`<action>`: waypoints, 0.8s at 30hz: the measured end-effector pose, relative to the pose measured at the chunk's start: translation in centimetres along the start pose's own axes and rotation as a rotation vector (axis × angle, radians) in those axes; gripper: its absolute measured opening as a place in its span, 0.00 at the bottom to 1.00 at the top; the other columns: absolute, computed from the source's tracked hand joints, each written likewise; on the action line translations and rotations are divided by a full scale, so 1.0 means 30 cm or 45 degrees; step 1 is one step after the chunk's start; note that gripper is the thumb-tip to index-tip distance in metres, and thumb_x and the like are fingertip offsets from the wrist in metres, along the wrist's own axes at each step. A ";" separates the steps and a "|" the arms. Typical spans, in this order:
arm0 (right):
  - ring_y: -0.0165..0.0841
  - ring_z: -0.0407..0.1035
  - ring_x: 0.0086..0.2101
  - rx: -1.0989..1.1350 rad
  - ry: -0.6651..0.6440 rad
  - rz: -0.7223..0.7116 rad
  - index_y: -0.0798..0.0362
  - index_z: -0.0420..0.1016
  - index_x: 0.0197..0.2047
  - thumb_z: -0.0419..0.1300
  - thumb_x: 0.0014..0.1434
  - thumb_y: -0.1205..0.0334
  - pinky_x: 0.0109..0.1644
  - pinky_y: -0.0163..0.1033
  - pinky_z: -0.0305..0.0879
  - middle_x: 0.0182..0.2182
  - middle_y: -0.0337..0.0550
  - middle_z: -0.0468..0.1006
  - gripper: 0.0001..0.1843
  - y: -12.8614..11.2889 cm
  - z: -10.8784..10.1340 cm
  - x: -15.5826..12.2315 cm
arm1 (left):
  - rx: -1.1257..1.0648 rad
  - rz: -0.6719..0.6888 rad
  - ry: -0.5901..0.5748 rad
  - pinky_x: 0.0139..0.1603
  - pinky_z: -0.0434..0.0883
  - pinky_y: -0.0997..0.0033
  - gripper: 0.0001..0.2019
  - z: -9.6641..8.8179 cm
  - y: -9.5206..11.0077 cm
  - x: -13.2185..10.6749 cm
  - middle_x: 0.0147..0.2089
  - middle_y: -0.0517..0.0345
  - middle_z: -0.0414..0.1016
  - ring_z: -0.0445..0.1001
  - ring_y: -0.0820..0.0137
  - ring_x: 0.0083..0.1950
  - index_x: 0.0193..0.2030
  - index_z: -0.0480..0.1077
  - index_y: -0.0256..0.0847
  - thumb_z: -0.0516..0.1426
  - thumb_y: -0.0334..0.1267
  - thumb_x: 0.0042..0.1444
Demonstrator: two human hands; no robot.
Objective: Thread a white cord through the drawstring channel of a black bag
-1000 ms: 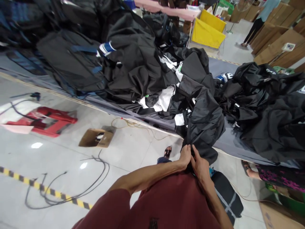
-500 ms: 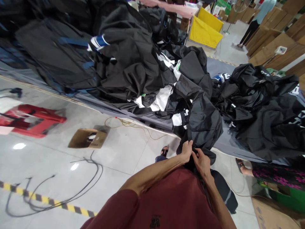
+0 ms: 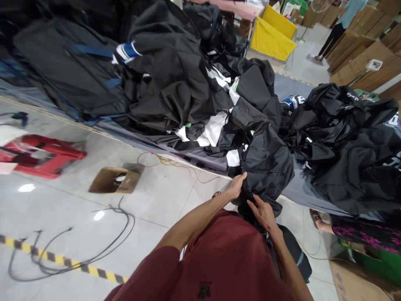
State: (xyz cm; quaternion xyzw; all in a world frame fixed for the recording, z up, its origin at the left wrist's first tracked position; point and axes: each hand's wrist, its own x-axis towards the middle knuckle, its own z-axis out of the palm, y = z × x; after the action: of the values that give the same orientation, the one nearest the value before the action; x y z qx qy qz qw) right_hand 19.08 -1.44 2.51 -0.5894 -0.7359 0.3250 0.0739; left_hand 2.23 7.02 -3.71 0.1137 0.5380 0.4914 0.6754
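Note:
A black fabric bag (image 3: 267, 154) hangs over the near edge of the table in front of me, its cloth loose and creased. A white patch (image 3: 232, 158) shows at its left side. My left hand (image 3: 237, 186) is closed on the left edge of the bag's cloth, thumb up. Lower and to the right, my right hand (image 3: 263, 213) holds the hanging cloth between thumb and fingers near my waist. Its exact grip is partly lost against the dark fabric.
More black bags (image 3: 175, 83) are heaped on the grey-covered table (image 3: 300, 188). On the floor at left lie a cardboard box (image 3: 114, 180), black cables (image 3: 125, 234) and a red frame (image 3: 46, 154). A person's foot (image 3: 319, 221) shows at right; a yellow bin (image 3: 272, 37) stands beyond.
My left hand has moved up and left along the bag's edge, away from my right hand. My right hand has shifted slightly down and left, and the gap between them is wider.

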 end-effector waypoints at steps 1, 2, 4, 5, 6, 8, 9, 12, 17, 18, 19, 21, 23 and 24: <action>0.40 0.83 0.38 0.006 -0.005 -0.005 0.47 0.78 0.65 0.55 0.75 0.43 0.41 0.36 0.72 0.39 0.43 0.87 0.25 0.003 -0.005 -0.004 | -0.038 -0.017 -0.013 0.47 0.78 0.58 0.19 0.012 0.014 0.036 0.34 0.47 0.81 0.79 0.58 0.38 0.33 0.75 0.39 0.70 0.53 0.56; 0.40 0.83 0.38 0.008 -0.007 -0.006 0.46 0.79 0.64 0.55 0.75 0.42 0.41 0.36 0.72 0.40 0.43 0.87 0.25 0.008 -0.010 -0.006 | -0.066 -0.029 -0.018 0.47 0.78 0.57 0.18 0.026 0.022 0.068 0.34 0.46 0.82 0.80 0.58 0.38 0.34 0.75 0.38 0.70 0.52 0.56; 0.40 0.83 0.38 0.003 -0.002 0.010 0.46 0.80 0.63 0.55 0.75 0.41 0.42 0.37 0.72 0.40 0.44 0.87 0.26 0.019 -0.020 -0.002 | -0.099 -0.025 -0.012 0.50 0.79 0.57 0.17 0.057 0.019 0.110 0.35 0.46 0.83 0.81 0.58 0.40 0.37 0.76 0.37 0.72 0.49 0.55; 0.41 0.82 0.38 -0.002 0.005 0.026 0.47 0.80 0.63 0.54 0.75 0.40 0.42 0.37 0.71 0.39 0.44 0.87 0.26 0.025 -0.023 0.005 | -0.106 -0.013 -0.001 0.52 0.78 0.56 0.16 0.071 0.008 0.117 0.37 0.46 0.83 0.82 0.58 0.42 0.38 0.77 0.36 0.72 0.47 0.54; 0.41 0.82 0.38 -0.010 0.016 0.045 0.48 0.80 0.63 0.54 0.75 0.40 0.42 0.37 0.70 0.38 0.44 0.87 0.27 0.031 -0.024 0.015 | -0.106 0.002 0.014 0.55 0.78 0.56 0.16 0.083 -0.008 0.117 0.38 0.46 0.84 0.82 0.57 0.45 0.40 0.79 0.36 0.72 0.46 0.54; 0.41 0.82 0.38 -0.030 0.046 0.090 0.49 0.80 0.63 0.53 0.76 0.40 0.41 0.37 0.69 0.37 0.45 0.86 0.28 0.036 -0.018 0.042 | -0.092 0.034 0.049 0.60 0.76 0.56 0.17 0.100 -0.045 0.102 0.41 0.45 0.85 0.82 0.56 0.51 0.44 0.80 0.35 0.72 0.45 0.55; 0.41 0.82 0.38 -0.041 0.061 0.113 0.49 0.80 0.63 0.53 0.76 0.41 0.41 0.37 0.68 0.36 0.45 0.86 0.27 0.036 -0.011 0.055 | -0.083 0.049 0.064 0.62 0.75 0.55 0.17 0.104 -0.062 0.091 0.42 0.44 0.85 0.81 0.55 0.53 0.46 0.81 0.36 0.72 0.44 0.56; 0.41 0.81 0.37 -0.079 0.102 0.177 0.48 0.80 0.65 0.55 0.75 0.42 0.39 0.36 0.66 0.36 0.45 0.86 0.27 0.020 0.023 0.086 | -0.062 0.091 0.095 0.66 0.72 0.54 0.14 0.099 -0.086 0.070 0.47 0.41 0.86 0.79 0.53 0.58 0.48 0.82 0.36 0.70 0.42 0.58; 0.41 0.82 0.33 -0.136 0.134 0.239 0.51 0.63 0.79 0.55 0.75 0.43 0.36 0.36 0.66 0.35 0.45 0.85 0.36 -0.006 0.066 0.099 | -0.057 0.113 0.110 0.68 0.70 0.56 0.12 0.073 -0.077 0.087 0.51 0.40 0.85 0.79 0.54 0.57 0.48 0.81 0.36 0.69 0.38 0.59; 0.42 0.82 0.33 -0.126 0.123 0.216 0.50 0.62 0.80 0.54 0.75 0.43 0.37 0.37 0.67 0.36 0.46 0.86 0.36 -0.004 0.065 0.101 | -0.064 0.105 0.103 0.67 0.70 0.56 0.13 0.068 -0.075 0.096 0.51 0.41 0.85 0.79 0.55 0.57 0.48 0.81 0.36 0.69 0.38 0.58; 0.43 0.83 0.34 -0.105 0.109 0.180 0.49 0.64 0.79 0.53 0.76 0.43 0.38 0.38 0.69 0.38 0.47 0.87 0.35 0.002 0.061 0.104 | -0.073 0.093 0.088 0.67 0.70 0.55 0.13 0.064 -0.073 0.107 0.50 0.43 0.85 0.79 0.56 0.56 0.47 0.81 0.37 0.69 0.39 0.57; 0.45 0.84 0.40 -0.040 0.077 0.105 0.48 0.69 0.76 0.52 0.76 0.43 0.42 0.40 0.72 0.42 0.50 0.88 0.32 0.020 0.045 0.109 | -0.099 0.067 0.032 0.64 0.72 0.54 0.15 0.060 -0.067 0.132 0.46 0.45 0.85 0.80 0.56 0.52 0.46 0.80 0.37 0.71 0.39 0.53; 0.46 0.84 0.44 0.016 0.052 0.066 0.47 0.73 0.74 0.53 0.76 0.43 0.46 0.41 0.74 0.44 0.50 0.88 0.31 0.045 0.024 0.116 | -0.129 0.053 -0.036 0.61 0.74 0.55 0.18 0.061 -0.057 0.166 0.43 0.48 0.85 0.81 0.57 0.49 0.44 0.79 0.37 0.73 0.38 0.47; 0.46 0.84 0.46 0.035 0.042 0.055 0.46 0.73 0.73 0.54 0.75 0.43 0.47 0.42 0.75 0.45 0.49 0.88 0.30 0.058 0.014 0.118 | -0.142 0.052 -0.063 0.60 0.75 0.55 0.19 0.061 -0.051 0.186 0.42 0.48 0.85 0.81 0.58 0.47 0.44 0.79 0.37 0.74 0.37 0.44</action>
State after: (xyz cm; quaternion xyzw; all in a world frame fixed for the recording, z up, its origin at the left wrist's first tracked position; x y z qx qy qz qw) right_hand 19.26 1.81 0.23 -0.6094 -0.7170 0.3269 0.0872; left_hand 4.26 11.34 -7.46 0.0989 0.4905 0.5314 0.6835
